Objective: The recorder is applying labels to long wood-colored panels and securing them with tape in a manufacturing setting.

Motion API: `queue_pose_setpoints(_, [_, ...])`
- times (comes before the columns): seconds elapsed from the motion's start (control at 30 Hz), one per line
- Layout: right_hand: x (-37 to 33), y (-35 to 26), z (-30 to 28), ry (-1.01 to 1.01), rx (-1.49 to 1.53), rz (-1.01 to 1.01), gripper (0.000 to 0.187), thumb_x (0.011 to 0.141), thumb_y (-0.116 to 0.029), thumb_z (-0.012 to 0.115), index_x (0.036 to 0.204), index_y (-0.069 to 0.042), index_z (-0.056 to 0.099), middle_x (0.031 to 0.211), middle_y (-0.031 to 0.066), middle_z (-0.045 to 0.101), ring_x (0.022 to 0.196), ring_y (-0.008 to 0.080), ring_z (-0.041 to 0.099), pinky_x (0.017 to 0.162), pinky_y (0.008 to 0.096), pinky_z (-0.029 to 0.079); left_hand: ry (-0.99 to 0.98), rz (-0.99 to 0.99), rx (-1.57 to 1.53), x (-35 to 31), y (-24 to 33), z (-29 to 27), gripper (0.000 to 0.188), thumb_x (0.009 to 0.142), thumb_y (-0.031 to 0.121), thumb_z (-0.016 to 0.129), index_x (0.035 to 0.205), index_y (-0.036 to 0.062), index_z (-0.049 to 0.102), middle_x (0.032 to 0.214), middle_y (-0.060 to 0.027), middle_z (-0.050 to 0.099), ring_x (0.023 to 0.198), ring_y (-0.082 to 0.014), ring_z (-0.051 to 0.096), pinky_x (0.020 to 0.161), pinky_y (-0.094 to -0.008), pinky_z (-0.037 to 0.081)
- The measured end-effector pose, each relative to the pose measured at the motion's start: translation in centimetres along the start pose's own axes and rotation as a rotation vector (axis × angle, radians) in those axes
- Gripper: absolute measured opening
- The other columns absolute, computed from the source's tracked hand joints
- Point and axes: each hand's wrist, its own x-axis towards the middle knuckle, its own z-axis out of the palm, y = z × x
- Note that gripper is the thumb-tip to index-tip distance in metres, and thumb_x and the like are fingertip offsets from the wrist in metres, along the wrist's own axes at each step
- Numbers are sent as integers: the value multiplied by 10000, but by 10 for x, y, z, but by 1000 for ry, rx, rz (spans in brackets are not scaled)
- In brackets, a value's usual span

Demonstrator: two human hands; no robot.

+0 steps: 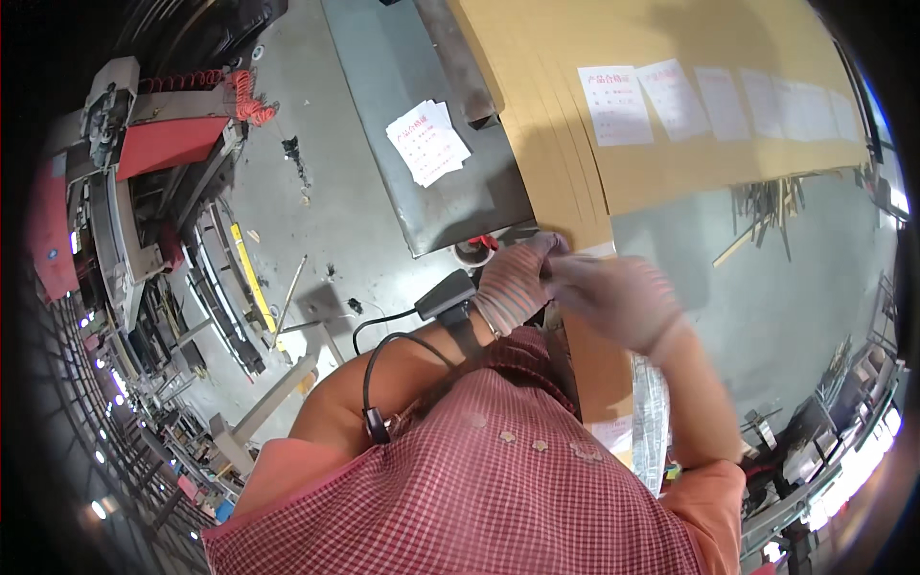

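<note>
Both gloved hands, left hand (515, 285) and right hand (613, 299), meet at the near corner of the cardboard sheet stack (613, 105); left fingertips pinch a sheet corner, right fingers blurred, state unclear. Sheets judged light, stiff, creasable; best gripped at edges.

One camera sits on the person's head — it looks straight down, close to the hands, with edges bending round.

Stack of white paper slips (428, 141) on grey metal sheet (383, 86), red machine (168, 144) at left.
</note>
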Motion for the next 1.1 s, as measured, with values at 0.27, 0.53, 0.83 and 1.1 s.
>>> queue_pose_setpoints(0.27, [26,113,72,287,-14,473,240,923,-228,598,1102,-128,722,944,185,705,877,382,670,743,414,549,32,-4,-148,-8,-9,3,402,811,268,790,1083,59,581,739,-80,644,686,-270,654,658,-383,513])
queue_pose_setpoints(0.53, [-30,109,124,542,159,275,405,953,-240,594,1338,-118,562,911,180,694,814,417,656,721,453,534,343,-261,-114,16,-16,-1,489,957,408,635,1139,-39,555,932,-195,690,860,-302,690,757,-423,524])
queue_pose_setpoints(0.83, [-110,81,90,-118,-65,500,394,892,-269,667,1259,-128,635,813,138,692,803,341,677,721,457,542,-713,-291,-318,-84,5,26,597,934,548,610,1091,-27,644,912,-201,700,814,-293,675,750,-407,533])
queue_pose_setpoints(1.1, [-10,10,-11,-250,123,-44,358,901,-415,647,1118,-131,665,879,157,676,817,338,673,691,436,521,-499,-273,-806,-61,9,-40,230,938,253,681,915,26,648,773,-42,660,711,-110,604,698,-269,497])
